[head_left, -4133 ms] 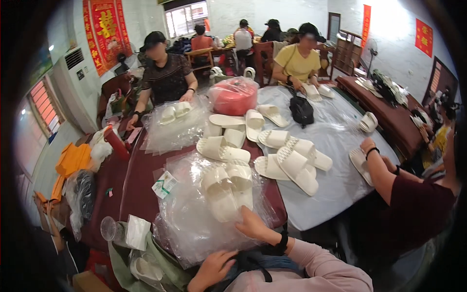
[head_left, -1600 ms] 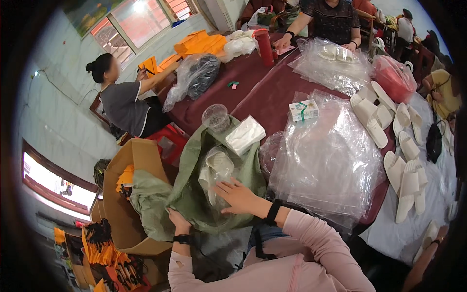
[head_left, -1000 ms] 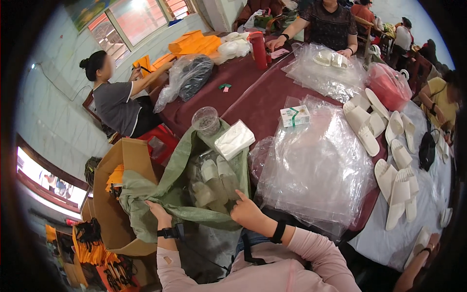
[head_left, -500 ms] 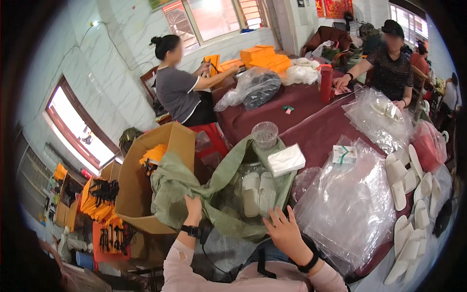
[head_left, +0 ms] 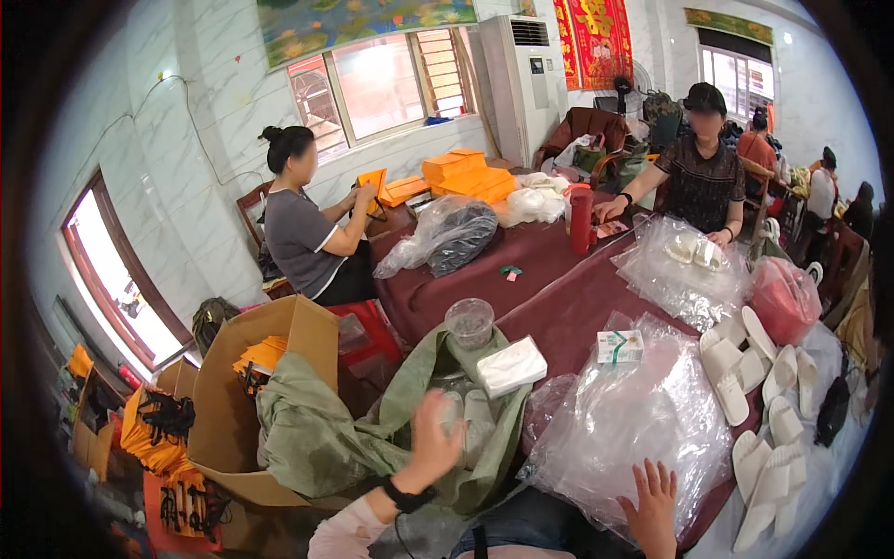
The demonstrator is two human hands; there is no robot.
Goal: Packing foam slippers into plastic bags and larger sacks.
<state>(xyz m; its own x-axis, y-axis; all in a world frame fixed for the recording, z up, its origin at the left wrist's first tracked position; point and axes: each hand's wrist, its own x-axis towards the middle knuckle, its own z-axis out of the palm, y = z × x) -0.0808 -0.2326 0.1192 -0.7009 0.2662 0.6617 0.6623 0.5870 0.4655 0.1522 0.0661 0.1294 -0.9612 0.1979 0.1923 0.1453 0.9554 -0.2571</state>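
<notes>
My left hand [head_left: 434,445], smeared by motion, is over the green woven sack [head_left: 321,438]; its fingers cannot be made out. Behind it, inside the sack's open mouth, lie white slippers [head_left: 479,427], partly hidden by the hand. My right hand [head_left: 652,511] is empty, with fingers spread, at the near edge of a pile of clear plastic bags [head_left: 643,419]. Whether it touches the bags I cannot tell. A small white box [head_left: 619,347] rests on that pile. At the sack's far rim are a white packet [head_left: 512,367] and a clear round tub [head_left: 468,322].
Loose white slippers [head_left: 771,475] lie along the right side. A cardboard box [head_left: 312,340] stands at the left, with orange pieces in it. Across the dark red table [head_left: 549,270] sit two people, one handling an orange piece [head_left: 372,182], one beside bagged slippers [head_left: 694,250] and a red flask [head_left: 580,219].
My left hand has let go of the sack's edge and moved right over its mouth. My right hand has moved right, from the sack to the plastic bags. The whole view has shifted.
</notes>
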